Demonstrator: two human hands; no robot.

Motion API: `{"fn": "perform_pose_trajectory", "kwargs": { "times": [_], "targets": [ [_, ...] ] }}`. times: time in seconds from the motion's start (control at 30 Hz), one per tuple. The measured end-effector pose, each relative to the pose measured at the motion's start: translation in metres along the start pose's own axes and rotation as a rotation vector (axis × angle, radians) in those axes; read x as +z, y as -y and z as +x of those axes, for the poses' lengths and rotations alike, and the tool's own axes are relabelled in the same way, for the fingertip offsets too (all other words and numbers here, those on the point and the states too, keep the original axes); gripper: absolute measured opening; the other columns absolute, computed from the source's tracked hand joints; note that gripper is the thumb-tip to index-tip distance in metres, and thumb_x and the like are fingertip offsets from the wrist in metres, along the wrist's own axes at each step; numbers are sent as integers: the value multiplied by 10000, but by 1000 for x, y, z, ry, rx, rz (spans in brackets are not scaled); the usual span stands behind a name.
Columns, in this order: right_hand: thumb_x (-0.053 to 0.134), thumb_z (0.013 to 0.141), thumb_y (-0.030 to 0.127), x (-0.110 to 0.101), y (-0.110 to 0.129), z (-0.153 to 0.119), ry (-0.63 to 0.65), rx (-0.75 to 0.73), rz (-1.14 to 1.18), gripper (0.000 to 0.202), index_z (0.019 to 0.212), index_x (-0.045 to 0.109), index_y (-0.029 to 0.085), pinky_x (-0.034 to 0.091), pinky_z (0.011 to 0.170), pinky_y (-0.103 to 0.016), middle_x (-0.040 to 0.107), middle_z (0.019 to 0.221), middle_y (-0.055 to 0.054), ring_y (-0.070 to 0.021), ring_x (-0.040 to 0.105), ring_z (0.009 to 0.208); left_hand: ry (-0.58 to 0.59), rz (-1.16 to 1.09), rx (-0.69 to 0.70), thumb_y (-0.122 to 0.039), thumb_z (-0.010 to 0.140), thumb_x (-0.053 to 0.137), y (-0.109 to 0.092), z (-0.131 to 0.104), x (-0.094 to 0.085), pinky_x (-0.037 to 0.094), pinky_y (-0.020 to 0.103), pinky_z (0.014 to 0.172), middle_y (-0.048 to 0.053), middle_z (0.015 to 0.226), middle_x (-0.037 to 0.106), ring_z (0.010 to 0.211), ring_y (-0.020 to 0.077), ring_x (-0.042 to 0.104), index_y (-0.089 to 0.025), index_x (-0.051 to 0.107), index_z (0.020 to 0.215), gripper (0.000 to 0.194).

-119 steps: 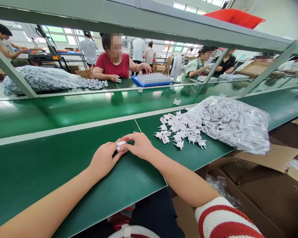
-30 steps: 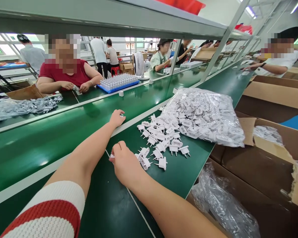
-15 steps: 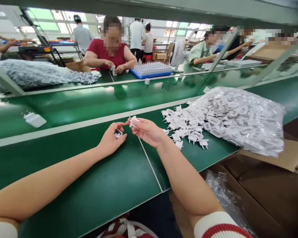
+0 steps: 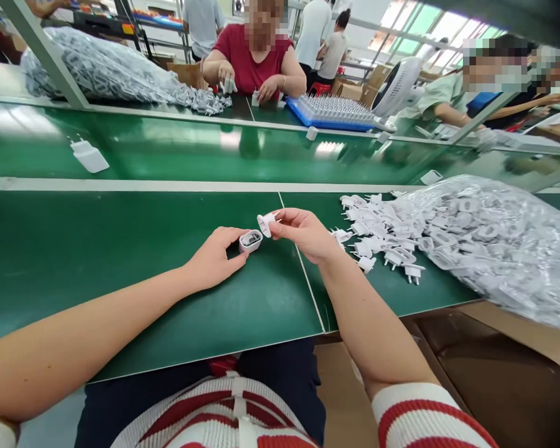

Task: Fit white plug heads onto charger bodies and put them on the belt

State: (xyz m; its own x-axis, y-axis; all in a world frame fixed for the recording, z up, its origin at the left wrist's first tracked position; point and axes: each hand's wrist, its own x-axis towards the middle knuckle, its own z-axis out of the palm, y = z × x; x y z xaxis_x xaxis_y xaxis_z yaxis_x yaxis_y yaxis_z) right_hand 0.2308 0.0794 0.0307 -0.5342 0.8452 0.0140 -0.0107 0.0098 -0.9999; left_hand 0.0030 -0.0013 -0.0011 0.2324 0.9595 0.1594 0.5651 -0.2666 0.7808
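Left hand (image 4: 217,256) is pinching an open white housing (image 4: 251,242) between thumb and fingers on the green bench (image 4: 168,323); just beside it, the right hand (image 4: 308,233) is pinching a white plug cap (image 4: 266,224), while loose plug caps (image 4: 378,233) are lying beyond the right hand, spilling from a clear bag (image 4: 490,230)

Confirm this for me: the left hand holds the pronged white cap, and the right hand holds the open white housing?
Not quite; the two are swapped. In the head view, the left hand holds the open white housing, and the right hand holds the pronged white cap.
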Motion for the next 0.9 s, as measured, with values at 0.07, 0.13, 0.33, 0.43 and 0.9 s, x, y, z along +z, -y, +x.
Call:
{"fn": "perform_pose_trajectory", "kwargs": {
  "times": [0.07, 0.13, 0.33, 0.43, 0.9],
  "targets": [
    [876, 807, 408, 4, -2, -1, -69, -97, -170, 240, 934, 806, 218, 546, 810, -332, 773, 950, -26, -160, 672, 844, 13, 8, 30, -349, 901, 660, -1, 1, -1, 477, 483, 1111, 68, 1274, 743, 1239, 303, 592, -240, 692, 1294, 409],
    [844, 836, 351, 9, -2, -4, -115, -199, -340, 178, 971, 816, 238, 550, 838, -357, 769, 964, -20, -178, 680, 876, 1, 16, 23, -414, 902, 695, 0, 3, -2, 490, 473, 1076, 72, 1233, 753, 1214, 307, 591, -226, 711, 1255, 400],
    [727, 947, 211, 19, -5, -12, -110, -548, -789, 122, 1043, 797, 240, 533, 891, -393, 768, 991, -35, -206, 651, 950, -10, 12, 39, -536, 944, 675, 6, 5, 1, 503, 441, 994, 72, 1136, 764, 1147, 300, 601, -231, 751, 1156, 379],
    [651, 999, 201, 23, -5, -14, -57, -639, -907, 154, 1095, 767, 231, 536, 885, -401, 762, 1044, -55, -215, 649, 954, -12, -1, 51, -541, 954, 662, 8, 5, 2, 502, 440, 998, 75, 1143, 764, 1164, 298, 602, -218, 757, 1146, 387],
    [566, 1036, 165, 33, -9, -13, -52, -683, -1070, 206, 1122, 748, 210, 541, 838, -370, 750, 1059, -78, -218, 654, 932, -41, -5, 98, -503, 951, 652, 10, 5, 3, 503, 452, 1011, 63, 1128, 780, 1145, 297, 613, -231, 764, 1127, 343]
  ]
}}
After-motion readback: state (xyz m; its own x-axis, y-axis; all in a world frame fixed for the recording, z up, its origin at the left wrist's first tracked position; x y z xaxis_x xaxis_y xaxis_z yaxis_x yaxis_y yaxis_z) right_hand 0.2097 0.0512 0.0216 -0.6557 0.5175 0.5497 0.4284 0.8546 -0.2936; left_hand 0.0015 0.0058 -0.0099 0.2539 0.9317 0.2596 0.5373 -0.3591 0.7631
